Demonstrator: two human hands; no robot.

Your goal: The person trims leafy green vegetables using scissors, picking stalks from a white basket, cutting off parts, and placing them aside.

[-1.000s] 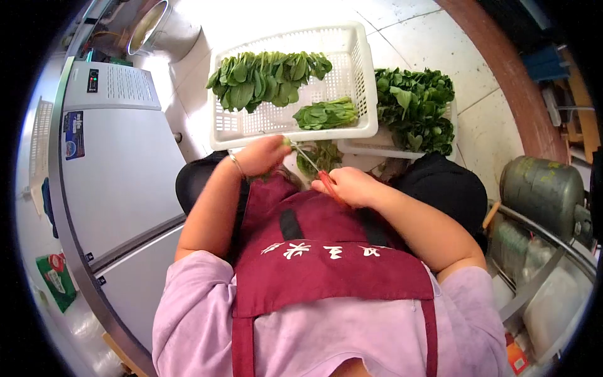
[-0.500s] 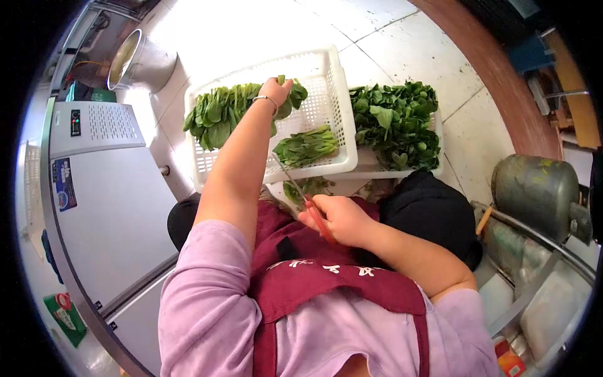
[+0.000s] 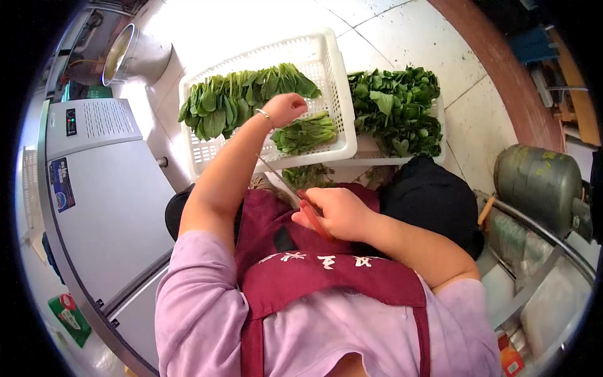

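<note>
My left hand (image 3: 286,109), with a bracelet at the wrist, hangs over the white plastic basket (image 3: 344,125). Its fingers are loosely curled with a gap between them, and nothing shows in them. Just below it lies a small bunch of leafy greens (image 3: 306,134), stems pointing right. Behind, a long row of leafy greens (image 3: 227,103) is laid side by side, stems toward the far side. In front of my apron, my right hand (image 3: 336,213) is closed around the red handles of scissors (image 3: 315,218). Their blades point up and left, slightly apart from the basket.
A second white basket (image 3: 442,135) on the right holds a heap of dark leafy greens (image 3: 397,113). Loose greens (image 3: 308,174) lie below the baskets. A white freezer (image 3: 110,213) stands left, a metal pot (image 3: 141,56) far left, and a gas cylinder (image 3: 537,188) right.
My left hand has let go of greens at the row's right end and moved down toward the small bunch. Those greens now lie in the row. The scissors have shifted slightly left.
</note>
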